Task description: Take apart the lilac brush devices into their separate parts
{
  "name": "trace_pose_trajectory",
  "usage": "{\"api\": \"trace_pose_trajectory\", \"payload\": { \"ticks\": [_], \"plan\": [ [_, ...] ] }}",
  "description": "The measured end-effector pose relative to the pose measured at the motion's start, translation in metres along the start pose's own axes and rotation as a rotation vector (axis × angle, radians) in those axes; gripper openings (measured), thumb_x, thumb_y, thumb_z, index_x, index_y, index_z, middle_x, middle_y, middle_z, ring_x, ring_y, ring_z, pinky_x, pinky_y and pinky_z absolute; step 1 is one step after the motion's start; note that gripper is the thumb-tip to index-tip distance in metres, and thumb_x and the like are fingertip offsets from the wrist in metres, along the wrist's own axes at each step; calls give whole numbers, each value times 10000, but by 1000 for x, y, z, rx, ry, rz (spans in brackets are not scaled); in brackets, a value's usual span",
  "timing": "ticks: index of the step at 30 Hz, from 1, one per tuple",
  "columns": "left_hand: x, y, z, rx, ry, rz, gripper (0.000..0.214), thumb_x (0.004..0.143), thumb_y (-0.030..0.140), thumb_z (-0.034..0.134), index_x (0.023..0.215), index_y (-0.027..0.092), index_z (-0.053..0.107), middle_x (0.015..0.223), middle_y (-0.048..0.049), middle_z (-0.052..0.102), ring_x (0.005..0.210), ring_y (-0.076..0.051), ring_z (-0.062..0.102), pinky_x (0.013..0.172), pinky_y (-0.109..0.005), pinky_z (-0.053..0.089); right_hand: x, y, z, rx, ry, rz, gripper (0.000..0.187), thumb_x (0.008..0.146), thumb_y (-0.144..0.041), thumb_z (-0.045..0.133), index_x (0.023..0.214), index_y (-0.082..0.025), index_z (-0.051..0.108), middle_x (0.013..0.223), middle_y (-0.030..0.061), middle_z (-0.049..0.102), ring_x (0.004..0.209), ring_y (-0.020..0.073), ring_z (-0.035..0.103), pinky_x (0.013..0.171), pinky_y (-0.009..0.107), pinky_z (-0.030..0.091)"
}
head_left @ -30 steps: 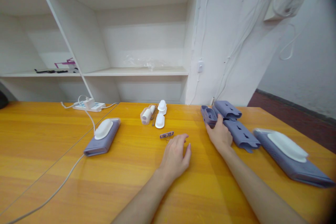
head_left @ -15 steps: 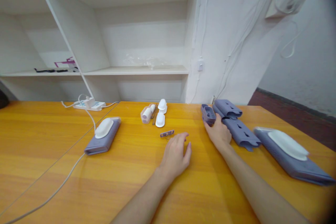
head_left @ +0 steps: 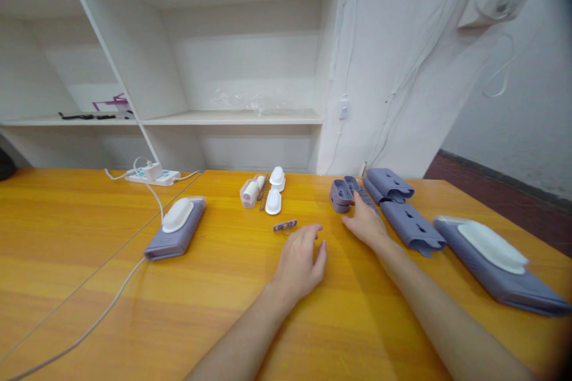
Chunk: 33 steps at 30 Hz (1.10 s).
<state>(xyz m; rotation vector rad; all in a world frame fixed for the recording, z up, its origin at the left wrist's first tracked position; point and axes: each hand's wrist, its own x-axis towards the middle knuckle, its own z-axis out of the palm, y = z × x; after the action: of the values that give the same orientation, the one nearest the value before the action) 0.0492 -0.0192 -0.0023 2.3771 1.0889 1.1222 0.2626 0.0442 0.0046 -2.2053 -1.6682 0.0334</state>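
- While the right hand (head_left: 366,226) reaches beside the purple cups (head_left: 341,191), its thumb and forefinger stand apart; the other fingers are largely hidden, and whether the forefinger touches a cup cannot be told.
- The purple cups sit on the table (head_left: 214,315) left of that hand, the nearer ones apparently stacked; those behind are partly covered by its fingers.
- Past the hand runs a ribbed purple piece (head_left: 369,200), half hidden and hard to make out.
- The left hand (head_left: 299,262) rests with its thumb spread away from loosely curved fingers, just beside a small panel (head_left: 285,225) whose fine wires blur into the wood.
- Two purple sleeves (head_left: 413,227) lie right of the right hand.
- White caps (head_left: 273,202), thin metal pieces (head_left: 264,193) too small to identify, and a clear tub (head_left: 243,197) stand farther back.
- Both forearms are cut off below; a dark object (head_left: 5,165) is cropped at the left edge.
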Motion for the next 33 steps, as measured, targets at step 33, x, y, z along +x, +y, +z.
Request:
{"api": "trace_pose_trajectory", "payload": {
  "ticks": [33],
  "plan": [
    [-1,1,-1,5,-55,-32,289,918,243,405,1204,201,421,1056,-63,610,817,-160,602,749,-312,490,18,27,-16,-122,-135,83,621,781,-206,426,1396,-165,353,1187,192,602,1077,334,591,847,444,458]
  ]
}}
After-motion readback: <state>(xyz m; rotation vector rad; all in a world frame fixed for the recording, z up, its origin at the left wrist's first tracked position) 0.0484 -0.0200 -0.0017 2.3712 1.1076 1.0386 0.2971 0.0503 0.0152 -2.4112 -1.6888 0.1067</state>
